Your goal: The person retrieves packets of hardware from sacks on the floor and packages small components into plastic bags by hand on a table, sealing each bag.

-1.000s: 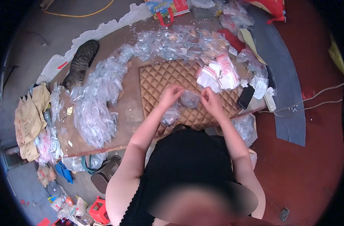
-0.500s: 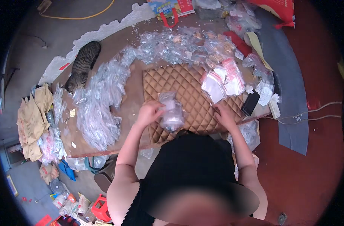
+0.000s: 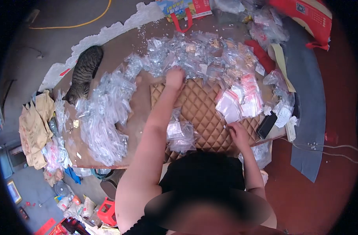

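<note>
My left hand [image 3: 175, 77] reaches to the near edge of a heap of small clear bags [image 3: 163, 55] at the back of the table; its fingertips are hidden among them. My right hand [image 3: 238, 134] rests over the right part of the brown quilted mat [image 3: 202, 105], just below a stack of white bags with red edges [image 3: 230, 105]. A small pale bit shows by its fingertips, too small to name. Several filled clear bags [image 3: 181, 135] lie on the mat's near left part, beside my left forearm.
A cat [image 3: 85, 72] lies at the table's left edge, next to a long pile of clear bags [image 3: 104, 117]. A black phone [image 3: 267, 125] lies right of the mat. Brown paper [image 3: 36, 129] hangs at the far left. A red bag [image 3: 304, 15] stands back right.
The clear bag between my hands has joined the bags on the mat. My left hand has moved away to the back heap; my right hand has shifted slightly right and down.
</note>
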